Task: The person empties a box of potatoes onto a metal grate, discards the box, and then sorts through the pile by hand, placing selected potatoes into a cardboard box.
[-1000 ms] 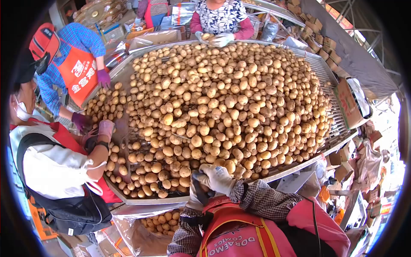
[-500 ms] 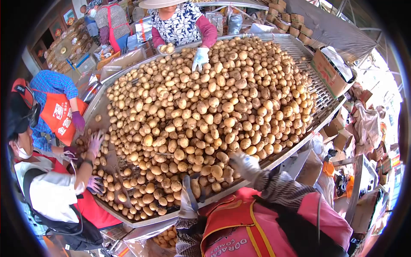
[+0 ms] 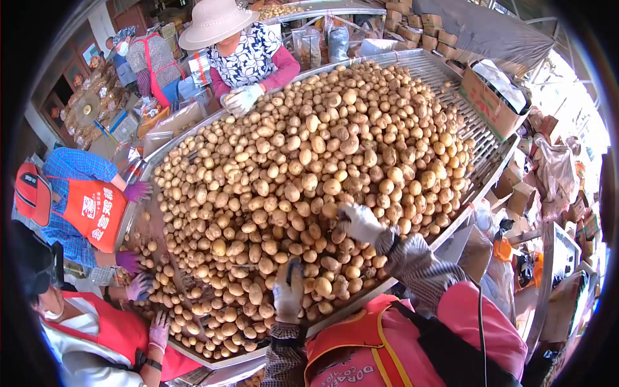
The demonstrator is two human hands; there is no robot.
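Heaped potatoes cover a metal sorting table. My left hand, in a pale glove with dark fingertips, lies at the near edge of the heap. Its fingers point away from me among the potatoes and look stretched out. Further right and deeper over the heap is my right hand, also gloved, its fingers curled leftward at a potato. Part of the grip is hidden behind the glove.
Across the table a person in a wide hat has gloved hands at the rim. Two co-workers stand at the left, their gloved hands by the potatoes. A cardboard box sits on the slatted right end. More cartons lie right.
Both my hands have moved forward over the heap, the right one also leftward. The person opposite has brought both hands together at the rim. The nearest left co-worker has shifted toward me.
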